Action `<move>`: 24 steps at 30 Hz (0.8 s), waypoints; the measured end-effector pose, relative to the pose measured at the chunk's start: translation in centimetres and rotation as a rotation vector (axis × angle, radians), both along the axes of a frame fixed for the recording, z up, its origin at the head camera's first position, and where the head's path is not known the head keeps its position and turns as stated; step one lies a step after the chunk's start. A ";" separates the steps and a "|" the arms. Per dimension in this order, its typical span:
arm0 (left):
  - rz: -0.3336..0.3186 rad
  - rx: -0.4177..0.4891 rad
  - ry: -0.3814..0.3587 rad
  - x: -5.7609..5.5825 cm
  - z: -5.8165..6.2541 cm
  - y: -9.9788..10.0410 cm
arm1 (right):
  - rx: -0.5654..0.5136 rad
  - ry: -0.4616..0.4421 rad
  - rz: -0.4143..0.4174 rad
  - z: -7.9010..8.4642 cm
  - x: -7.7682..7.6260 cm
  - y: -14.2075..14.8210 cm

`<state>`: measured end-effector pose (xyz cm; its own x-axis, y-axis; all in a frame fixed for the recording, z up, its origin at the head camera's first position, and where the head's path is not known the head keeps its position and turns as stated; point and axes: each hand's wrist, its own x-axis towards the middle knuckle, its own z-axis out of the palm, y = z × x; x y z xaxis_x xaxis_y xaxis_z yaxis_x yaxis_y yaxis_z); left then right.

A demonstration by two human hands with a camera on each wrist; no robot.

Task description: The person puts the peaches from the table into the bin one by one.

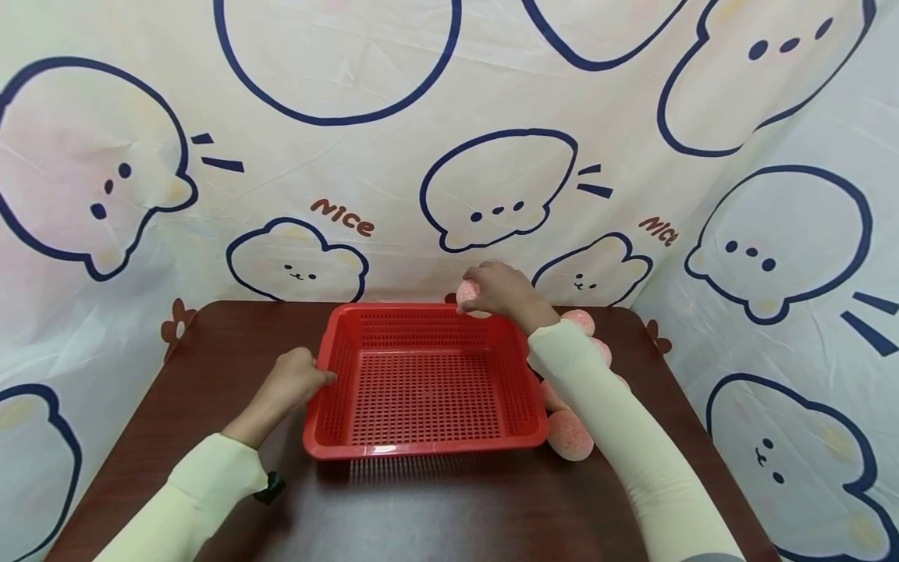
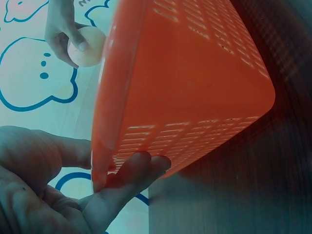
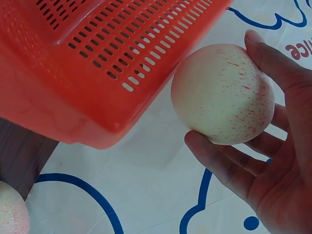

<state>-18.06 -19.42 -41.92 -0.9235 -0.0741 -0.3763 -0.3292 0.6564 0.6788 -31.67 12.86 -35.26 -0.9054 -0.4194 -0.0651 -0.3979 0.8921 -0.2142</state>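
A red plastic basket point(image 1: 435, 449) with slotted walls stands on the dark table, and nothing lies inside it. My left hand point(image 1: 293, 378) grips its left rim; in the left wrist view the thumb and fingers of that hand point(image 2: 48, 190) lie on either side of the wall point(image 2: 185, 63). Above the back right rim, my right hand point(image 1: 502, 290) holds a peach point(image 1: 467, 293). Seen from the right wrist, this peach point(image 3: 219, 95) is pale with red speckles, pinched between thumb and fingers just beside the basket's edge point(image 3: 97, 131).
Several more pink peaches, one of them large in front point(image 1: 570, 435), lie on the table right of the basket, partly hidden by my right sleeve point(image 1: 625, 445). A cloth point(image 1: 393, 172) with cartoon drawings hangs behind and beside the brown table point(image 1: 421, 523).
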 end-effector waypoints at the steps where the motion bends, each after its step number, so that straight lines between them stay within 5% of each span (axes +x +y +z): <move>1: 0.000 0.000 0.002 0.0 0.0 0.0 | 0.004 0.001 0.005 0.0 0.0 -0.1; 24: 0.009 -0.007 0.011 0.2 -0.2 0.0 | 0.033 0.002 0.050 -0.7 0.2 -1.3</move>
